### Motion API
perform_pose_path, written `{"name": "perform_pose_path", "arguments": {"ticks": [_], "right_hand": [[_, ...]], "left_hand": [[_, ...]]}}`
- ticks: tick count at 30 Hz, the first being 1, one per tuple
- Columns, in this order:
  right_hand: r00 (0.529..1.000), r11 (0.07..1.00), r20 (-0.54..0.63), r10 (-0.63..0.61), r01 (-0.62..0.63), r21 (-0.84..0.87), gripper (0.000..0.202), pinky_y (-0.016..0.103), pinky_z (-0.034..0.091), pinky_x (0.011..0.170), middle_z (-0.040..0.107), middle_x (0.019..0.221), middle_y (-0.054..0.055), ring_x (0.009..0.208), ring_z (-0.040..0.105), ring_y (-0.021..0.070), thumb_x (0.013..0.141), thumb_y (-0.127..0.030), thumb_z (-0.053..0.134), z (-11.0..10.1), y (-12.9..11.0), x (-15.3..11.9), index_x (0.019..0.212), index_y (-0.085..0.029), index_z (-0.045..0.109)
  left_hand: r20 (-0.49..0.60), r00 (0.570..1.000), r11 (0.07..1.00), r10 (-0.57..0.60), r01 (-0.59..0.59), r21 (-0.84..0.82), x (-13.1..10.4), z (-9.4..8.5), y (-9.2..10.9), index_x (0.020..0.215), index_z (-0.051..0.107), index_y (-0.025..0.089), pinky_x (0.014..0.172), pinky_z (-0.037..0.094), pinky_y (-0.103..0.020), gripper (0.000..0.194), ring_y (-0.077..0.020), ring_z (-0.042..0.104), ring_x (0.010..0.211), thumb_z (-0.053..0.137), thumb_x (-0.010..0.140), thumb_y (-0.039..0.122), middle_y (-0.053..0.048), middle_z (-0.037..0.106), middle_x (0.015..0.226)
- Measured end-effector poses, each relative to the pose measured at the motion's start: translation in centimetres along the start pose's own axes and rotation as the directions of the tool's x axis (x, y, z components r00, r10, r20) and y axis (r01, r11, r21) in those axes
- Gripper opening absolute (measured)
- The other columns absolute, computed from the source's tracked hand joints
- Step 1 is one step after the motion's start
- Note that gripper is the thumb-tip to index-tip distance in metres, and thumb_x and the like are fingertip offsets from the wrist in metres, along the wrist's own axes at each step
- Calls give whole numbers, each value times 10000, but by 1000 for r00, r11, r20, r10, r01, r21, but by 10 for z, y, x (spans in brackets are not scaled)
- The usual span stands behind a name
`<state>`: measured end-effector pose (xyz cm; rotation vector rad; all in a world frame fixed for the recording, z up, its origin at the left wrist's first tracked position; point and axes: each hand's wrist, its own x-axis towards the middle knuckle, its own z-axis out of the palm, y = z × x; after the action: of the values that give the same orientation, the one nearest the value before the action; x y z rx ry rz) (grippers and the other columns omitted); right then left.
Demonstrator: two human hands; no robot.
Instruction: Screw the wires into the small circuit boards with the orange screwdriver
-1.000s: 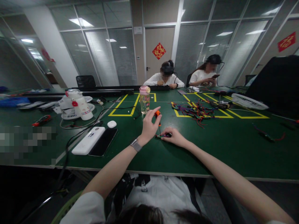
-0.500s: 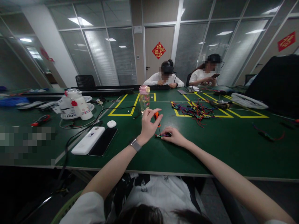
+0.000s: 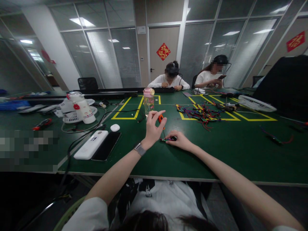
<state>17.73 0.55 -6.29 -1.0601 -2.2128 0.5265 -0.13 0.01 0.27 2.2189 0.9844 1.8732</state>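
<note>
My left hand (image 3: pixel 154 128), with a watch at the wrist, has its fingers around the orange handle of a screwdriver (image 3: pixel 161 119). The thin shaft points down to a small circuit board (image 3: pixel 163 140) on the green table (image 3: pixel 149 166). My right hand (image 3: pixel 179 140) pinches this board from the right and rests on the tabletop. A dark part of the board shows beside my right fingers. Whether the screwdriver's tip touches the board is too small to tell.
A pink-lidded bottle (image 3: pixel 149 104) stands just behind my left hand. Tangled wired boards (image 3: pixel 202 113) lie behind on the right. A white power bank (image 3: pixel 91 144), a black phone (image 3: pixel 106 146) and cables lie left. Two people sit across the table.
My left hand and the screwdriver handle have shifted very slightly to the left and up. My right hand and the board have stayed in place.
</note>
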Motion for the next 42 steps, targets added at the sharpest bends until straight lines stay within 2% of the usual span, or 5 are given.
{"name": "perform_pose_path", "arguments": {"ticks": [4, 11, 16, 23, 42], "right_hand": [[1000, 1000, -1, 16, -16, 8, 149, 314, 443, 759, 674, 795, 50, 792, 570, 187, 763, -253, 707, 0, 1, 0, 888, -183, 745], [1000, 1000, -7, 9, -9, 20, 140, 319, 444, 772, 675, 798, 49, 794, 570, 188, 760, -249, 704, 0, 1, 0, 877, -185, 745], [1000, 1000, -2, 12, -12, 23, 139, 318, 447, 771, 679, 803, 48, 790, 572, 185, 761, -253, 704, 0, 0, 0, 876, -186, 743], [1000, 1000, -6, 14, -14, 6, 140, 310, 439, 748, 668, 783, 46, 786, 567, 187, 762, -249, 706, 1, 0, 0, 877, -181, 745], [1000, 1000, -4, 12, -12, 22, 135, 310, 446, 766, 672, 806, 42, 804, 572, 187, 761, -252, 702, 0, 1, 0, 877, -194, 741]], "left_hand": [[39, 999, 992, -5, 9, -123, 0, 0, 0, 1232, 558, 214, 949, 450, -332, 315, -168, 574, 1067, 362, 987, 237, -69, 622, 1131], [-22, 1000, 999, 7, -8, -38, 1, -1, 2, 982, 663, 204, 818, 469, -292, 155, -158, 572, 866, 599, 884, 307, -31, 607, 906], [66, 998, 993, -18, 25, -118, 1, -1, 2, 1206, 570, 217, 918, 456, -321, 303, -164, 584, 1015, 365, 986, 251, -58, 626, 1076], [-30, 999, 999, -24, 23, -28, 2, -1, 1, 961, 652, 197, 822, 459, -288, 144, -154, 570, 857, 615, 873, 306, -24, 607, 892], [108, 994, 991, -1, 16, -136, 0, -1, 0, 1260, 543, 226, 901, 456, -310, 327, -159, 578, 993, 379, 981, 271, -59, 625, 1076]]}}
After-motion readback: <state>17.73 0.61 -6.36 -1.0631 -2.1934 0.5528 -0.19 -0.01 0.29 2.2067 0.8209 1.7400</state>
